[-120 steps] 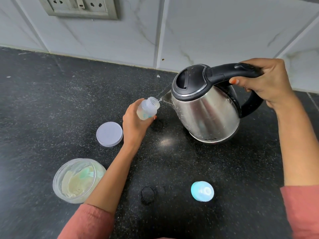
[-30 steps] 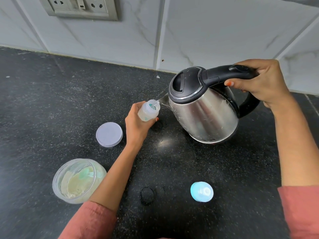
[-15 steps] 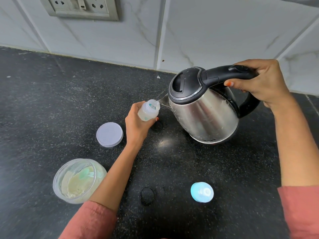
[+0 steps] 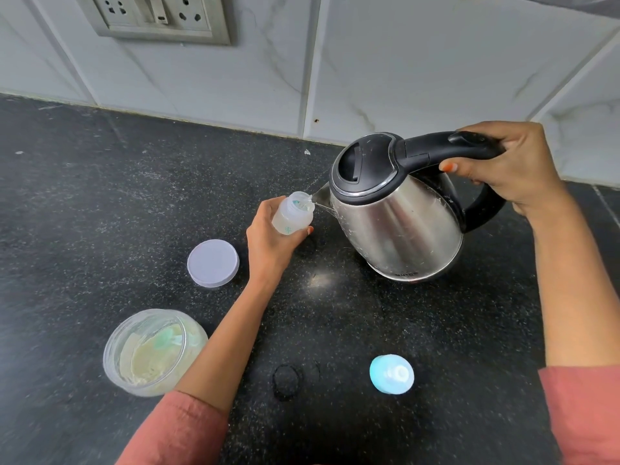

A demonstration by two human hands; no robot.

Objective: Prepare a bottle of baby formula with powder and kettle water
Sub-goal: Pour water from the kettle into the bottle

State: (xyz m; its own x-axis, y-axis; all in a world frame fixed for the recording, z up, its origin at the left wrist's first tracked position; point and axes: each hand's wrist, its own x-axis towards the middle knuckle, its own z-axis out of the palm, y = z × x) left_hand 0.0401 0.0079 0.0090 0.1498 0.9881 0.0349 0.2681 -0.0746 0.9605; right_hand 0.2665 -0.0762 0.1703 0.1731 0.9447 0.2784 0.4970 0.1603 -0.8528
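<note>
**Kettle water going into the bottle**

Head view: the left hand is wrapped around the small bottle, tilting its open mouth toward the spout to catch the thin stream. The right hand is clenched on the handle of the tipped kettle. The powder jar, its lid and the blue teat cap sit aside on the worktop.

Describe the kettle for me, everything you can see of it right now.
The kettle has a brushed steel body, streaked with droplets or marks, and a black lid and handle that look plastic. Its lid is shut. The right hand grips the handle and holds the kettle off the counter, tilted to the left. Its spout sits at the open mouth of the small bottle held by the left hand, with water trickling in.
</note>
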